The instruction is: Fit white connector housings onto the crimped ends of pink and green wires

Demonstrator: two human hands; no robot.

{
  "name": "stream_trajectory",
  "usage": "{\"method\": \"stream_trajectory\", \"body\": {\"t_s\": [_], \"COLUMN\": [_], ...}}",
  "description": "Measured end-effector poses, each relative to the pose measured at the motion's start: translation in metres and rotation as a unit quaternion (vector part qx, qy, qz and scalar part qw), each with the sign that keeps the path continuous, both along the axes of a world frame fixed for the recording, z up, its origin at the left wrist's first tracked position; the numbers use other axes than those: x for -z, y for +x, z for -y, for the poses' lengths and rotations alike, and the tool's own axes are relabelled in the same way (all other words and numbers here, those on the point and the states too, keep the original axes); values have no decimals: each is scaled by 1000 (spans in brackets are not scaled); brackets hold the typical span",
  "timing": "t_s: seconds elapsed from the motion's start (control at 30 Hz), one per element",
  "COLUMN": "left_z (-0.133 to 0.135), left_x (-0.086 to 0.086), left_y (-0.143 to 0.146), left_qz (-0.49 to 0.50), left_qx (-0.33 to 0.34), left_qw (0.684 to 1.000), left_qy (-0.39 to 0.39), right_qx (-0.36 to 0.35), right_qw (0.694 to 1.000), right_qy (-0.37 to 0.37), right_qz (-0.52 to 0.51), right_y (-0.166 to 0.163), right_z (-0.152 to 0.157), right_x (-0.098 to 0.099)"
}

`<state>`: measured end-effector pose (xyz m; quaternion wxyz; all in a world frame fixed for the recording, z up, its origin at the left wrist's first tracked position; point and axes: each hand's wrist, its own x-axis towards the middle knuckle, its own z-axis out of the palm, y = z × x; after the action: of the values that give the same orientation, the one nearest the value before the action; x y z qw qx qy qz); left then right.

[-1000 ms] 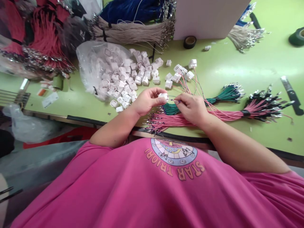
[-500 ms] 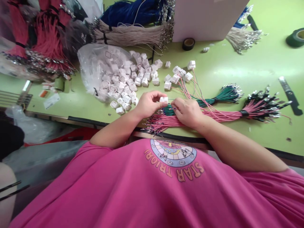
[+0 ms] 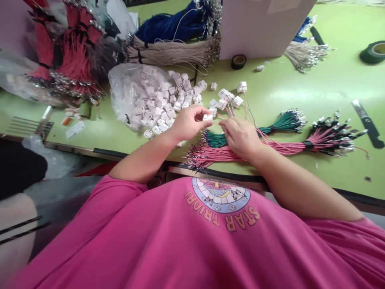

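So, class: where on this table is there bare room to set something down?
Bare: the table between the far-right grey bundle and the green bundle, and the strip between the pink bundle and the near edge. Crowded: around the connector pile, left hand and right hand.

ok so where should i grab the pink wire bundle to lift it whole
Likely at the black tie near the right end of the pink wire bundle, coming from above with fingers pinching across the wires. The bundle lies flat, and only there is it cinched tight; its left end fans out loose by the right hand, so a grip there would probably pull single wires.
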<state>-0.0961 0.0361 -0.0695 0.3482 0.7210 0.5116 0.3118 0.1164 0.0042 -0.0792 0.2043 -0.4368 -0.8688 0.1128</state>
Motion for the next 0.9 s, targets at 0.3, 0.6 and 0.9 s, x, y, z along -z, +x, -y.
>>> {"method": "stream_trajectory", "body": {"t_s": [0.3, 0.6, 0.9], "left_z": [-103, -63, 19], "left_x": [14, -25, 17], "left_y": [50, -26, -87], "left_qz": [25, -143, -293], "left_qx": [29, 106, 39], "left_qw": [999, 984, 955], "left_qy": [14, -10, 25], "right_qx": [-24, 17, 46], "right_qw": [985, 990, 995], "right_qy": [-110, -143, -90], "right_qz": [133, -9, -6], "right_y": [-1, 2, -3], "right_z": [-7, -16, -7], "right_x": [7, 6, 7]}}
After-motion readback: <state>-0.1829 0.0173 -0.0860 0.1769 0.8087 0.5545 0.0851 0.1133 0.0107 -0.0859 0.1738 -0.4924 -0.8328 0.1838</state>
